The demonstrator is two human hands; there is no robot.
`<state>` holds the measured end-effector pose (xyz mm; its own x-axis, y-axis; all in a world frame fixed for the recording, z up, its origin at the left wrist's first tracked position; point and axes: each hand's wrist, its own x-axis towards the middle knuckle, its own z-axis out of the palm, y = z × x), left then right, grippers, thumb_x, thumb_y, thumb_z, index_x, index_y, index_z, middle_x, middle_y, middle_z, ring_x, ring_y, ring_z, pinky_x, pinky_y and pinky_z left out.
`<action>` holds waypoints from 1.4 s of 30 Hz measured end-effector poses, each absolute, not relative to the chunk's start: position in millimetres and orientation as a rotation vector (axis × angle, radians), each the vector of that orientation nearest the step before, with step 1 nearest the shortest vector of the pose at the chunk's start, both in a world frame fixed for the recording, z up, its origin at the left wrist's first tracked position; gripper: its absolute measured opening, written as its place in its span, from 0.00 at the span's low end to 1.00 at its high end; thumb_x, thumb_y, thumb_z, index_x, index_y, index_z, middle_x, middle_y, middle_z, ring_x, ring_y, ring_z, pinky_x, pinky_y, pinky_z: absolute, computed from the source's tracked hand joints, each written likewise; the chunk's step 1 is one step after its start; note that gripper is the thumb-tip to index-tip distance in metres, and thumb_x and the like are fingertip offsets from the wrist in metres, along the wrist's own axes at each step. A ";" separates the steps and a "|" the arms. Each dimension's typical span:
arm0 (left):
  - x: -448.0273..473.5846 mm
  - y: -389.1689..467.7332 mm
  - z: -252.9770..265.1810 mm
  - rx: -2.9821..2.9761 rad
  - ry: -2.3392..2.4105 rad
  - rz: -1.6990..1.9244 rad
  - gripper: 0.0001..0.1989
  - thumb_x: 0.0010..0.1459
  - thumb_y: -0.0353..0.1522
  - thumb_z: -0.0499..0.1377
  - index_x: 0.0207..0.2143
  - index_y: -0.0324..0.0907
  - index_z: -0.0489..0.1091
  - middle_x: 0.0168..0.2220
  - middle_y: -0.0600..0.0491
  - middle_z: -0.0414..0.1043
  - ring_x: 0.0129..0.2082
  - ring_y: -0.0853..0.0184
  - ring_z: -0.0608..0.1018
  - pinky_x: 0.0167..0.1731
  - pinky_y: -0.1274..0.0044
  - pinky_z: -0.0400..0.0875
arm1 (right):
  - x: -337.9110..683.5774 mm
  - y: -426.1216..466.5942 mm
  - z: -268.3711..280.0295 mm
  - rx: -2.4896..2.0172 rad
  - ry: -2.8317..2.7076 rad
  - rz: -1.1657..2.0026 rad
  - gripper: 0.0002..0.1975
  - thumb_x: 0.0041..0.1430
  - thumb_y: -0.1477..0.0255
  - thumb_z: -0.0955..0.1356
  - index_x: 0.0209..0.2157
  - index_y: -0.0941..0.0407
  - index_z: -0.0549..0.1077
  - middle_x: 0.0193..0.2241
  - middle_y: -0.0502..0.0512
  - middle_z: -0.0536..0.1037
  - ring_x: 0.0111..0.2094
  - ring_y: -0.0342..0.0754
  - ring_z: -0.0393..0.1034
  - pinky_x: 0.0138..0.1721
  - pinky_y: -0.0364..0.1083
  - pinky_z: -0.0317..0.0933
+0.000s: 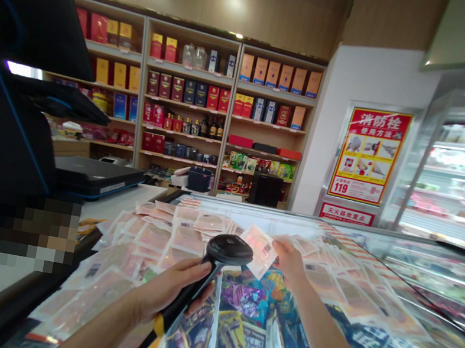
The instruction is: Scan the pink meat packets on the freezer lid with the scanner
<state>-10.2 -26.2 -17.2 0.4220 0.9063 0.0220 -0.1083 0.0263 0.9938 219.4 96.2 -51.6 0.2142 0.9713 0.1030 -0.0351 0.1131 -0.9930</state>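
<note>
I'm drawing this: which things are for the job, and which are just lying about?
Seemingly for the job:
black scanner, in the left hand
packet, in the right hand
similar packets spread around

Just there:
colourful bags below
shelved boxes
red poster

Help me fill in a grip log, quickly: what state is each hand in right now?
Left hand: closed around the handle of a black handheld barcode scanner.
Right hand: closed, pinching the edge of a flat translucent packet.

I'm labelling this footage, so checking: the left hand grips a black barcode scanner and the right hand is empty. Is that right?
The right hand is not empty: the head view shows it holding a flat plastic packet by its edge. The left hand does grip a black barcode scanner.
</note>
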 end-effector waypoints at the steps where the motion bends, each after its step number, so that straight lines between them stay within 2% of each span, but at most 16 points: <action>1: -10.1 -26.0 -17.3 1.306 0.802 0.928 0.13 0.51 0.40 0.49 0.29 0.39 0.58 0.18 0.57 0.62 0.13 0.78 0.62 0.13 0.84 0.53 | 218.8 96.4 -52.5 -1.194 -1.073 0.990 0.11 0.37 0.65 0.65 0.24 0.58 0.68 0.17 0.49 0.71 0.21 0.44 0.64 0.24 0.43 0.59; 5: -8.7 -26.2 -17.4 1.310 0.792 0.919 0.12 0.51 0.40 0.49 0.29 0.39 0.58 0.18 0.56 0.62 0.12 0.78 0.62 0.13 0.84 0.53 | 217.9 98.3 -55.8 -1.195 -1.094 0.956 0.11 0.37 0.64 0.65 0.23 0.58 0.68 0.16 0.48 0.69 0.18 0.42 0.62 0.21 0.42 0.57; 12: -8.5 -25.4 -17.3 1.285 0.803 0.946 0.11 0.51 0.39 0.48 0.29 0.39 0.59 0.18 0.56 0.62 0.12 0.78 0.62 0.13 0.84 0.53 | 221.5 102.8 -57.9 -1.217 -1.115 0.925 0.13 0.37 0.64 0.65 0.25 0.58 0.69 0.17 0.50 0.70 0.21 0.45 0.65 0.22 0.43 0.59; 21: -8.3 -29.3 -15.2 1.252 0.781 0.958 0.12 0.51 0.40 0.49 0.29 0.39 0.59 0.18 0.56 0.62 0.13 0.77 0.62 0.13 0.84 0.53 | 226.5 101.9 -56.0 -1.256 -1.038 0.929 0.10 0.38 0.64 0.62 0.23 0.56 0.65 0.15 0.47 0.69 0.20 0.43 0.64 0.23 0.42 0.59; 31: -13.4 -22.4 -15.0 1.147 0.843 1.013 0.14 0.48 0.42 0.51 0.28 0.39 0.59 0.18 0.56 0.62 0.13 0.77 0.63 0.12 0.84 0.54 | 261.1 94.4 -43.8 -1.465 -1.044 0.746 0.11 0.44 0.65 0.58 0.27 0.56 0.64 0.20 0.51 0.72 0.23 0.44 0.68 0.23 0.40 0.60; 37: -10.8 -25.3 -10.8 1.106 0.887 1.051 0.15 0.47 0.42 0.52 0.30 0.40 0.60 0.19 0.57 0.63 0.13 0.77 0.63 0.12 0.84 0.54 | 302.0 87.7 -45.3 -1.820 -1.170 0.478 0.08 0.42 0.68 0.60 0.17 0.56 0.66 0.14 0.54 0.70 0.23 0.48 0.68 0.24 0.43 0.59; 40: -13.8 -22.7 -12.8 1.121 0.886 1.071 0.15 0.47 0.43 0.52 0.30 0.40 0.59 0.18 0.57 0.62 0.13 0.77 0.63 0.13 0.84 0.54 | 318.1 86.0 -43.4 -1.968 -1.291 0.373 0.09 0.37 0.72 0.63 0.09 0.57 0.63 0.12 0.58 0.68 0.28 0.53 0.69 0.27 0.45 0.57; 42: -16.3 -20.3 -14.2 1.127 0.891 1.077 0.15 0.46 0.43 0.52 0.28 0.40 0.59 0.18 0.57 0.63 0.13 0.77 0.63 0.13 0.83 0.54 | 325.8 86.6 -44.1 -2.028 -1.344 0.329 0.09 0.35 0.74 0.64 0.08 0.57 0.63 0.13 0.61 0.69 0.32 0.56 0.68 0.29 0.46 0.56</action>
<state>-16.3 -20.3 -14.2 0.2591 0.9656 -0.0233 -0.2041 0.0783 0.9758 325.8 86.6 -44.1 0.4366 0.8869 0.1508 0.7171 -0.2418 -0.6537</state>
